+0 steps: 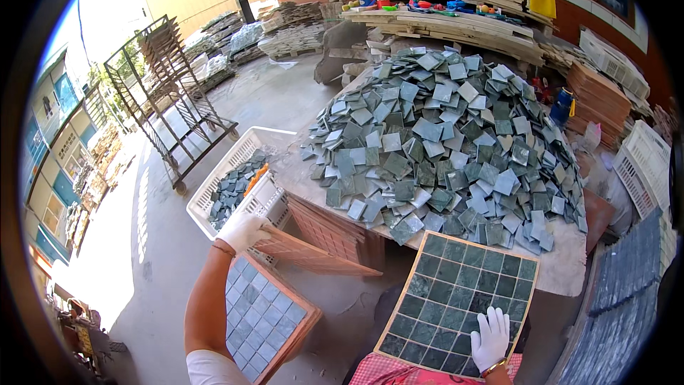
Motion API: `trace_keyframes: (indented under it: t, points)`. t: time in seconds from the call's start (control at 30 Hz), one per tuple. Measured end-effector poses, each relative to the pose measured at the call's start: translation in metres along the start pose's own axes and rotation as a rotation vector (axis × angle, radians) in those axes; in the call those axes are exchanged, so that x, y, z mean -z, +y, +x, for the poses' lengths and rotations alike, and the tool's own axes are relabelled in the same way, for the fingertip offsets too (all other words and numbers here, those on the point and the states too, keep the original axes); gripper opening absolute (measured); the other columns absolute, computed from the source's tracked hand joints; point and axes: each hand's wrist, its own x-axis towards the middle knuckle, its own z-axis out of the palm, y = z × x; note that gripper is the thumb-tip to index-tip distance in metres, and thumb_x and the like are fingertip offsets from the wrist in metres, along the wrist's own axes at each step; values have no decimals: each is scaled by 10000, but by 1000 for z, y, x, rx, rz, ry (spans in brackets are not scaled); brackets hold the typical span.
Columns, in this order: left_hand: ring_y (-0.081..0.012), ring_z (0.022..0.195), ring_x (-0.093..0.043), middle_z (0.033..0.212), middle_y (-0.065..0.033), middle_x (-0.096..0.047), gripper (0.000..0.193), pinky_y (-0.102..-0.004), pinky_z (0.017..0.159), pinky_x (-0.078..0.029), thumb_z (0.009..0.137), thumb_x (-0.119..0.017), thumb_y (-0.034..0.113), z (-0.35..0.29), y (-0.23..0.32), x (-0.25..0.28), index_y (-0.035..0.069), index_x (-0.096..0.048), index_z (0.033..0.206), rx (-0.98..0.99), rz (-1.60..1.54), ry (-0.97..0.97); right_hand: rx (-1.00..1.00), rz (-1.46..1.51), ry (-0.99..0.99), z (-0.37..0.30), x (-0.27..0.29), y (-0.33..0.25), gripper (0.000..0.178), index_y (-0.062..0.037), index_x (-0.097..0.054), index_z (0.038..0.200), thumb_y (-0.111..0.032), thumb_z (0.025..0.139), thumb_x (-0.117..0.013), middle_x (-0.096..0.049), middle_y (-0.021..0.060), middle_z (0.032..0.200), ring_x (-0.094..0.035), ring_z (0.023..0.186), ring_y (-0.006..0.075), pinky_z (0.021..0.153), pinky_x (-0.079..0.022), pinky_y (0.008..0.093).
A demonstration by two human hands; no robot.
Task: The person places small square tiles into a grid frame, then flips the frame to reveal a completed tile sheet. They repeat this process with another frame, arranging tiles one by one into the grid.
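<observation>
My left hand [242, 232], in a white glove, is closed on the edge of a reddish-brown grid tray [313, 252], which tilts beside a stack of similar trays [335, 224]. My right hand [491, 339], gloved too, lies flat with fingers spread on the lower right of a framed tray of dark green square tiles [449, 281]. That tray rests over my lap, close to the table's front edge. Below my left hand, another tray of grey-blue tiles [260, 314] sits on top of a stack.
A big heap of loose green-grey tiles [442, 142] covers the table [563, 264]. Left of it stands a white plastic crate [206, 192] of tile pieces. A metal rack cart [171, 114] is farther left. Tile sheets [620, 299] are stacked at the right.
</observation>
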Motion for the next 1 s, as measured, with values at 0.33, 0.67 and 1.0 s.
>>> trace_keyframes:
  t: [0.33, 0.67, 1.0]
  points:
    - [-111, 821, -627, 942, -45, -671, 228, -265, 738, -510, 893, -563, 138, -95, 60, 150, -26, -639, 1031, 65, -1158, 774, 46, 515, 130, 14, 25, -24, 382, -9, -582, 1211, -76, 836, -609, -638, 178, 1152, -605, 1084, 343, 964, -460, 377]
    - [-183, 998, -643, 1124, -87, -650, 307, -330, 883, -511, 942, -572, 161, -79, 93, 132, -34, -577, 1180, 23, -1596, 381, -102, 1561, -187, 33, 31, -85, 446, -19, -502, 1335, -133, 911, -578, -639, 114, 1203, -618, 1006, 214, 905, -477, 308]
    - [-193, 971, -653, 1097, -67, -648, 268, -381, 810, -545, 956, -561, 148, -49, 101, 37, 18, -574, 1190, 351, -1700, 147, -241, 1161, -111, 7, 39, -81, 249, 17, -620, 1073, -169, 947, -514, -653, 89, 871, -597, 776, 176, 722, -475, 316]
